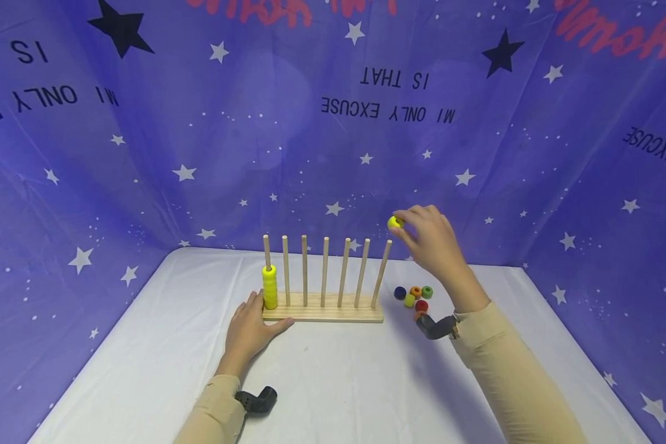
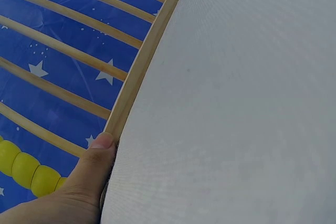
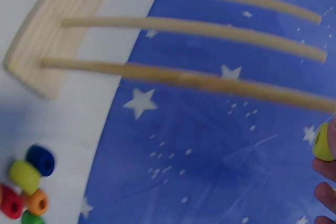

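A wooden peg rack [image 1: 323, 318] with several upright pegs stands on the table. Its leftmost peg carries a stack of yellow beads [image 1: 269, 287]. My left hand [image 1: 248, 332] holds the left end of the base, its thumb [image 2: 94, 161] along the front edge and its fingers beside the yellow stack. Above and just right of the rightmost peg, my right hand [image 1: 430, 240] pinches one yellow bead [image 1: 394, 222] between thumb and fingers. In the right wrist view that bead [image 3: 323, 142] shows at the right edge, near the tip of the closest peg [image 3: 210, 83], apart from it.
Right of the rack lies a loose group of beads: dark blue [image 1: 400, 293], orange [image 1: 415, 291], green [image 1: 427, 291], yellow [image 1: 409, 301] and red [image 1: 422, 306], below my right forearm. A white cloth [image 1: 333, 382] covers the table. A purple starry curtain [image 1: 288, 172] stands behind it.
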Tool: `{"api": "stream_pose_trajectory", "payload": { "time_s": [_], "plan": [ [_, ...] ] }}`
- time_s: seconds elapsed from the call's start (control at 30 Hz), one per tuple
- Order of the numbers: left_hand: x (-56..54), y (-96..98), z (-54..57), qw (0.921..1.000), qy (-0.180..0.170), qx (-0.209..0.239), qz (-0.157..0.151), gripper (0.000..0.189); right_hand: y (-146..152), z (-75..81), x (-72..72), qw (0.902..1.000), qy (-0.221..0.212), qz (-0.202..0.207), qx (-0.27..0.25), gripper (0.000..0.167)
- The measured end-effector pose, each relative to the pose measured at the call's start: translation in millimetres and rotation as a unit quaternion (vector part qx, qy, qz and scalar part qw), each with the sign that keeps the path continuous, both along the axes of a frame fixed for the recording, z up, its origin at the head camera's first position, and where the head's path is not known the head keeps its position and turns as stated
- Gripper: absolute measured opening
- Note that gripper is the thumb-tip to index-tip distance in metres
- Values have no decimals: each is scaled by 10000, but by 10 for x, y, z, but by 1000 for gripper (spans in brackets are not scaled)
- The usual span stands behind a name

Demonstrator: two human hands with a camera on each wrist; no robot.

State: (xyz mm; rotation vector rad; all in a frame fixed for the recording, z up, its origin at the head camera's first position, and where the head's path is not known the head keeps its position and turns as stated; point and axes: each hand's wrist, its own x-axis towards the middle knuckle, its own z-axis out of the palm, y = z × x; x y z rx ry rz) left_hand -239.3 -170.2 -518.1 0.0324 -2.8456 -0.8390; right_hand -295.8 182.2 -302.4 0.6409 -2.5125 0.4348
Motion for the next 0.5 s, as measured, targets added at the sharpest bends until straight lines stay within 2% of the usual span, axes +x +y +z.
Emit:
{"api": "stream_pose_trajectory", "payload": {
  "time_s": [0.3, 0.5],
  "plan": [
    [2, -10, 14, 10000, -39, 17, -6, 110, -416, 194, 23, 9982, 283, 529, 96, 35],
    [8, -10, 17, 10000, -5, 7, -6, 110, -697, 224, 34, 9948, 137, 1012, -14, 34]
  ]
}}
